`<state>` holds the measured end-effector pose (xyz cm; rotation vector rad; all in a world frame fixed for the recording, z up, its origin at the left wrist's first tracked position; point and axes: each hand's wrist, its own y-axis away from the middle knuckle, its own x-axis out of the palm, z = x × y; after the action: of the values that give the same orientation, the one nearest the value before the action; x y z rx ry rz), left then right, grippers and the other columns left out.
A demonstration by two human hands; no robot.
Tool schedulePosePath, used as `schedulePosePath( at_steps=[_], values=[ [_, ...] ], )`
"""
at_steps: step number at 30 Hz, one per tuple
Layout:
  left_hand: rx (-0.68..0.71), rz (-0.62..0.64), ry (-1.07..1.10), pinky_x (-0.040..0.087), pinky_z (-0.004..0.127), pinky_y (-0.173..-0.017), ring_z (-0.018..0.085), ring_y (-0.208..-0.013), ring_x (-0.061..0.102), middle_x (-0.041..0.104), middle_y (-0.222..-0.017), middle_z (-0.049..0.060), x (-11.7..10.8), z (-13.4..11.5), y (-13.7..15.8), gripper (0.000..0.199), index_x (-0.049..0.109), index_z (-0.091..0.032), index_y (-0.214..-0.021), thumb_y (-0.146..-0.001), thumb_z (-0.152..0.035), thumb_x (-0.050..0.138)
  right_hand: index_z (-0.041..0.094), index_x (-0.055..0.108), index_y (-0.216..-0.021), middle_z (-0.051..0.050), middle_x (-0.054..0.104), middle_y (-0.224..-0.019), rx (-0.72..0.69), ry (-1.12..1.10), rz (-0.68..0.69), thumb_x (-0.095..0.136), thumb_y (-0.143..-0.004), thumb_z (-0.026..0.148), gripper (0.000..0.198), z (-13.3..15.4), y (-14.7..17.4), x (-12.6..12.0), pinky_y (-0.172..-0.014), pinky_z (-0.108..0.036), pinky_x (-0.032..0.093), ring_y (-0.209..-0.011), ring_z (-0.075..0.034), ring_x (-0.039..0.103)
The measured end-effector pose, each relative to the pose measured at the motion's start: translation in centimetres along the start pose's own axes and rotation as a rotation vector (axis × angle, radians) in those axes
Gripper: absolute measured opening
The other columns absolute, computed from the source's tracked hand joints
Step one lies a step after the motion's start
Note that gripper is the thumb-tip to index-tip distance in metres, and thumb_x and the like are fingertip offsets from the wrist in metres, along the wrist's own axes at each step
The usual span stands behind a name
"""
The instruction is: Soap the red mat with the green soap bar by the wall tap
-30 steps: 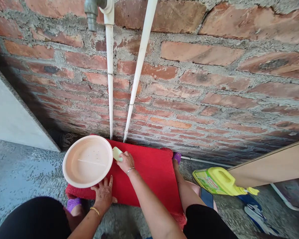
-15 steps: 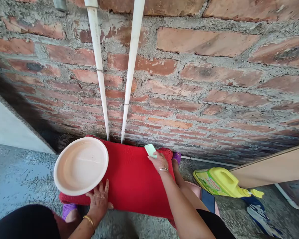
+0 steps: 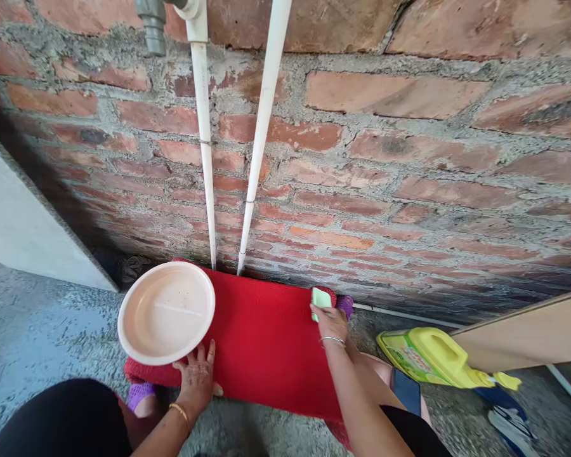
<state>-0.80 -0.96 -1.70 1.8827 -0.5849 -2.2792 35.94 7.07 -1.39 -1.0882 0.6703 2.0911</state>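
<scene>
A red cloth (image 3: 261,343), smooth on top with fuzzy edges, lies stretched over a raised surface between my feet. My right hand (image 3: 332,324) is closed around a pale green scrub brush (image 3: 321,297) at the cloth's far right corner; the brush's underside is hidden. With fingers spread, my left hand (image 3: 197,379) presses on the cloth's front left edge. Just beyond its fingertips a pale pink basin (image 3: 166,311) rests on the cloth's left end, with a little liquid and dark specks inside.
A brick wall (image 3: 342,203) with two white pipes (image 3: 261,127) rises close behind the cloth. On the right floor are a yellow detergent jug (image 3: 428,355), a phone (image 3: 406,390) and a blue-and-grey shoe (image 3: 509,422). A pale panel (image 3: 33,209) leans at left.
My right hand has moved the scrub brush rightward over the cloth to its far right corner. My left hand stays by the basin. The whole view has shifted slightly.
</scene>
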Motion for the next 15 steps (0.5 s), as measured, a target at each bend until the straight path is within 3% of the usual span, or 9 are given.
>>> schedulePosePath(
  at_steps=[2,5,9,12,15],
  values=[
    [0.005,-0.001,0.006,0.047,0.065,-0.079,0.044,-0.114,0.048,0.046,-0.141,0.019,-0.1,0.1,0.1,0.1,0.029,-0.031,-0.146,-0.061,-0.06,0.073,0.022,0.066,-0.086,-0.005,0.065,-0.086,-0.08,-0.036,0.104,0.065,-0.069,0.051,0.033,3.7,2.1,2.5,-0.07,-0.028,0.045,-0.082,-0.021,0.061],
    [-0.003,-0.007,0.004,0.046,0.067,-0.079,0.045,-0.113,0.049,0.047,-0.14,0.02,0.0,0.1,0.0,0.103,0.029,-0.031,-0.146,-0.06,-0.062,0.074,0.025,0.066,-0.092,-0.002,0.061,-0.094,-0.318,0.016,0.257,0.068,-0.069,0.047,0.031,9.7,5.9,6.3,-0.074,-0.026,0.044,-0.083,-0.017,0.059],
    [-0.007,0.014,0.021,0.044,0.069,-0.08,0.046,-0.113,0.048,0.048,-0.138,0.02,0.2,0.0,-0.3,0.106,0.029,-0.031,-0.146,-0.057,-0.064,0.074,0.027,0.067,-0.102,-0.003,0.059,-0.099,-0.576,0.154,0.355,0.07,-0.07,0.041,0.035,16.0,10.2,10.0,-0.082,-0.027,0.042,-0.092,-0.019,0.057],
    [-0.012,0.047,0.037,0.044,0.069,-0.081,0.045,-0.114,0.048,0.049,-0.138,0.019,0.4,0.0,-0.5,0.106,0.028,-0.031,-0.147,-0.058,-0.062,0.075,0.026,0.066,-0.109,-0.005,0.057,-0.105,-0.653,0.26,0.406,0.069,-0.072,0.039,0.04,18.3,11.2,11.0,-0.085,-0.029,0.041,-0.098,-0.021,0.056],
    [-0.012,0.054,0.043,0.043,0.07,-0.082,0.045,-0.114,0.047,0.048,-0.138,0.019,0.6,0.0,-0.7,0.105,0.027,-0.031,-0.147,-0.059,-0.061,0.075,0.027,0.064,-0.114,-0.006,0.056,-0.108,-0.627,0.325,0.432,0.068,-0.073,0.041,0.043,18.2,9.8,10.5,-0.086,-0.03,0.041,-0.1,-0.021,0.057]
  ],
)
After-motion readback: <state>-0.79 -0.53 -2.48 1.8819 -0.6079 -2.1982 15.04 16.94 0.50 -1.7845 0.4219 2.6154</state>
